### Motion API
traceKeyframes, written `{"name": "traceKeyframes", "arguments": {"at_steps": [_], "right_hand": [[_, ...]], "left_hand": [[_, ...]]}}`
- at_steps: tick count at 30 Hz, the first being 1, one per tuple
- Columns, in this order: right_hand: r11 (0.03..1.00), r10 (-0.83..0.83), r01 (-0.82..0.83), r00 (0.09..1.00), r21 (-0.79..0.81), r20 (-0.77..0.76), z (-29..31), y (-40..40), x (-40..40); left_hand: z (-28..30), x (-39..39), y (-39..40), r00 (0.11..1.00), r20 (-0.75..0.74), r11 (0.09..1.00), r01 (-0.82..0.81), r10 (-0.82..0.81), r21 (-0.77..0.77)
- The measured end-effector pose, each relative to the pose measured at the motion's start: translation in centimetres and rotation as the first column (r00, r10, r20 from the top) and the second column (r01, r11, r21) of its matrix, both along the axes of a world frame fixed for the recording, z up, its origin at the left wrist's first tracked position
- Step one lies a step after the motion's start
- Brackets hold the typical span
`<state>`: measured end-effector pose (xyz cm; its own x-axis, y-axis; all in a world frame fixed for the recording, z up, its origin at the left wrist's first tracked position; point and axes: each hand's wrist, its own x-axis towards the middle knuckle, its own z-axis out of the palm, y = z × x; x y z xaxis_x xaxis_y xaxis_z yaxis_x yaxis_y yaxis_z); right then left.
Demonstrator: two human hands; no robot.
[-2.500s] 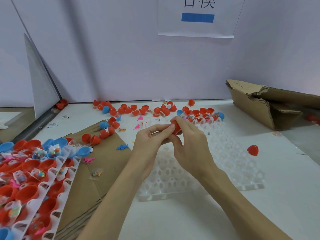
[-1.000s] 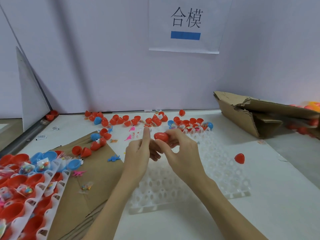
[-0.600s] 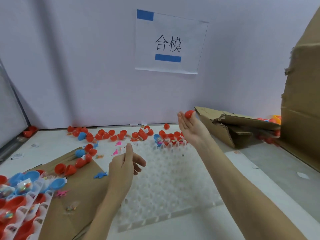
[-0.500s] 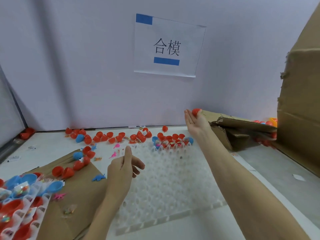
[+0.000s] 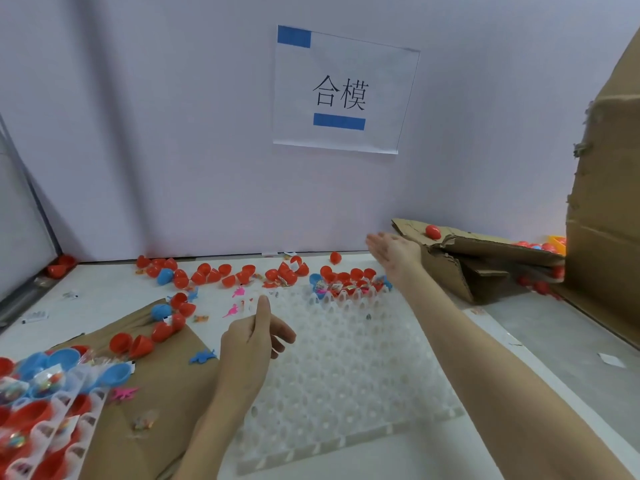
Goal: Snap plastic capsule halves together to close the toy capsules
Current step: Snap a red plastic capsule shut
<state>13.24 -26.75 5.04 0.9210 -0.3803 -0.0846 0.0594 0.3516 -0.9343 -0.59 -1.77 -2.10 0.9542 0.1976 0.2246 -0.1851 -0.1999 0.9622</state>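
Once tossed from right hand [image 5: 393, 250], now flat-fingered and empty, red capsule [image 5: 433, 232] seen over cardboard flap [image 5: 485, 242] at table's far right; left hand [image 5: 251, 344] loosely curled, empty. One closed.

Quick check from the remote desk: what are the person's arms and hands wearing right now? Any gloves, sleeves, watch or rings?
Nothing that shows. The left hand and the right hand are bare, with no gloves, and no rings can be made out. Both forearms are uncovered up to the bottom edge of the picture: no sleeve, watch, strap or wristband in view. The right hand is a little blurred.
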Motion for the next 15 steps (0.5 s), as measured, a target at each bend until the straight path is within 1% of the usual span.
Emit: {"name": "traceKeyframes", "arguments": {"at_steps": [1,2,3,4,5,6,7,8,11,13,15], "right_hand": [[0.988,0.007,-0.009,1.0,-0.157,-0.013,-0.8,1.0,-0.7],[0.943,0.011,-0.015,1.0,-0.331,-0.014,-1.8,2.0,-1.2],[0.85,0.01,0.0,1.0,-0.528,0.017,-2.6,2.7,-1.6],[0.702,0.019,0.031,0.998,-0.711,0.062,-3.2,3.5,-2.0],[0.536,0.054,0.053,0.994,-0.843,0.097,-3.7,3.9,-2.2],[0.383,0.111,0.065,0.987,-0.921,0.115,-4.2,4.4,-2.4],[0.27,0.177,0.034,0.981,-0.962,0.084,-4.5,4.9,-2.6],[0.18,0.242,-0.021,0.97,-0.983,0.024,-4.7,5.3,-2.6],[-0.047,0.348,-0.223,0.91,-0.974,-0.225,-4.5,6.0,-2.3],[-0.123,0.37,-0.324,0.862,-0.938,-0.347,-4.0,6.0,-1.8],[-0.162,0.366,-0.369,0.839,-0.915,-0.403,-3.5,5.9,-1.3]], "left_hand": [[0.0,-0.1,0.0,1.0,0.001,1.0,0.002,-0.002,0.001],[0.0,-0.1,0.0,1.0,0.003,1.0,0.002,-0.002,0.0],[0.0,-0.2,0.1,1.0,0.007,1.0,-0.001,0.001,0.001],[0.0,-0.2,0.1,1.0,0.01,1.0,-0.003,0.003,0.004],[0.1,-0.3,0.1,1.0,0.014,1.0,-0.001,0.001,0.009],[0.1,-0.4,0.1,1.0,0.016,1.0,0.0,0.0,0.014],[0.1,-0.5,0.1,1.0,0.013,1.0,-0.001,0.001,0.021],[0.2,-0.4,0.0,1.0,0.008,1.0,-0.005,0.005,0.028],[0.3,-0.4,0.0,1.0,0.004,1.0,-0.005,0.005,0.029],[0.4,-0.5,0.0,1.0,0.004,1.0,0.001,-0.001,0.016],[0.5,-0.6,0.1,1.0,0.003,1.0,0.008,-0.008,0.005]]}}
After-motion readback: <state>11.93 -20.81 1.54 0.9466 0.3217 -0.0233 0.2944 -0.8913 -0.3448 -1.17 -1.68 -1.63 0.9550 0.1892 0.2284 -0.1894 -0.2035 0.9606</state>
